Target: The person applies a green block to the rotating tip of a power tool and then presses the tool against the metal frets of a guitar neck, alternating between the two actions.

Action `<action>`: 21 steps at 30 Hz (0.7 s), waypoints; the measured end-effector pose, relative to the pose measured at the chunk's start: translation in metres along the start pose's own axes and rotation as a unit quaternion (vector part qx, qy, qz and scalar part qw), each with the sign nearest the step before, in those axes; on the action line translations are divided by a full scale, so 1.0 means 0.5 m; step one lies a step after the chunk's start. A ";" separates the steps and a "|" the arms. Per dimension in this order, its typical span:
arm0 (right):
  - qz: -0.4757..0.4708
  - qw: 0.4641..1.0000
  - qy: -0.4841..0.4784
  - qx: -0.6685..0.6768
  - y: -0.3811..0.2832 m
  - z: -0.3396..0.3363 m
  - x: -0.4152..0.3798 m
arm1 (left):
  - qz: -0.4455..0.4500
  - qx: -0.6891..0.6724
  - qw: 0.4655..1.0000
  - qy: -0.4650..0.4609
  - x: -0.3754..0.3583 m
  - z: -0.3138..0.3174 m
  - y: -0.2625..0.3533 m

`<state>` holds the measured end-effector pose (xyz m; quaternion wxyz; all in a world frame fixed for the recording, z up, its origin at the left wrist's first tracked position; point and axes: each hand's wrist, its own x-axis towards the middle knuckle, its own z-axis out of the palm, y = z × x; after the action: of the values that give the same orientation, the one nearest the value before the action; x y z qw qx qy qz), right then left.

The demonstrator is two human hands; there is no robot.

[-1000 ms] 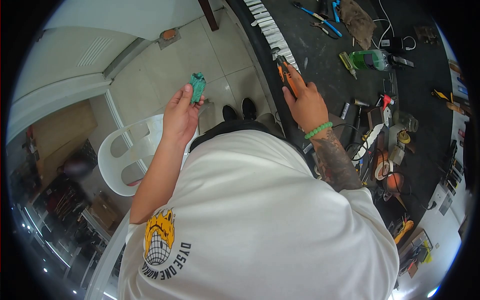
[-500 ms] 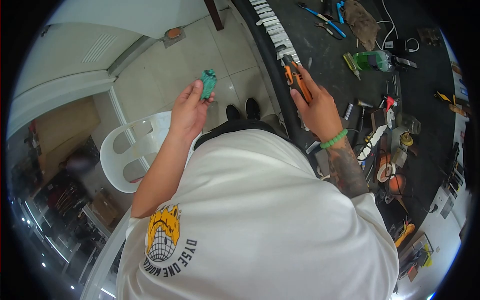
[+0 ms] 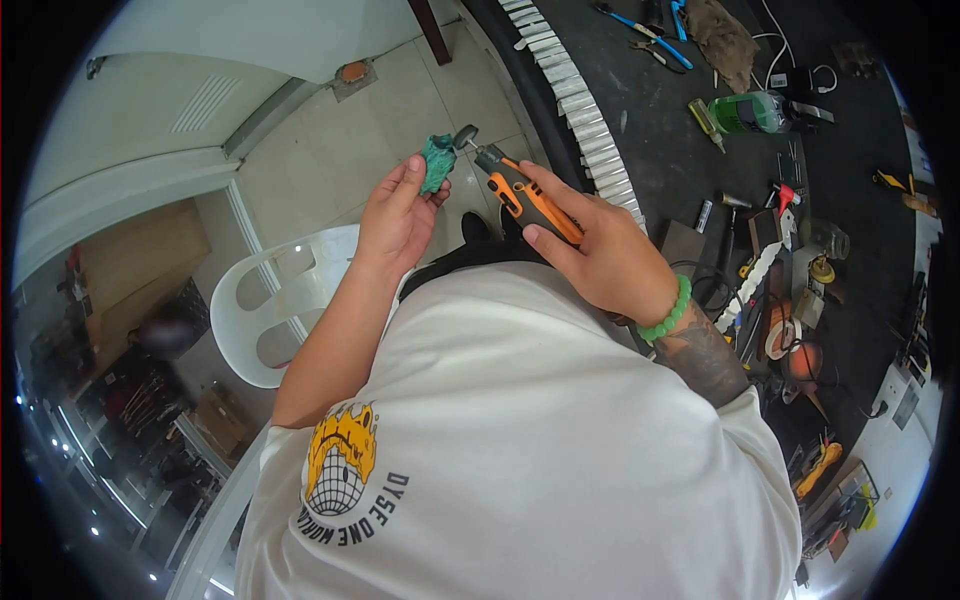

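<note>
Between the thumb and fingers of my left hand (image 3: 402, 205) is a rough green stone (image 3: 437, 165), dark along its upper edge. My right hand (image 3: 610, 245) is wrapped round an orange and grey rotary tool (image 3: 528, 198). At the tool's front end, a small dark disc (image 3: 465, 136) on a thin shaft sits right at the stone's upper right edge. Both hands are raised in front of my body, over the tiled floor. A green bead bracelet (image 3: 668, 308) circles my right wrist.
On my right, a dark workbench (image 3: 640, 120) has a row of silvery strips (image 3: 575, 95) along its edge. Blue-handled pliers (image 3: 660, 45), a green bottle (image 3: 745, 114) and various tools lie on it. A white chair (image 3: 245, 310) stands to the left.
My right hand has brought the rotary tool left from the bench edge to the stone. My left hand has shifted slightly right with the stone.
</note>
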<state>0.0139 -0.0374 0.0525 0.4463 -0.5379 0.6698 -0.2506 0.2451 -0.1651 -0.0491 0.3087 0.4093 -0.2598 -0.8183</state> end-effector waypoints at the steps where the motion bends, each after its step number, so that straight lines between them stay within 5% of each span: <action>1: -0.004 1.000 -0.001 0.008 0.002 0.001 -0.001 | 0.001 -0.002 1.000 -0.001 -0.001 -0.001 -0.001; 21: 0.003 1.000 -0.012 -0.005 0.014 0.014 -0.004 | 0.014 -0.011 1.000 0.004 -0.005 0.001 -0.006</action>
<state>0.0166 -0.0323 0.0439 0.4528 -0.5413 0.6668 -0.2396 0.2448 -0.1613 -0.0495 0.3256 0.4052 -0.2555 -0.8151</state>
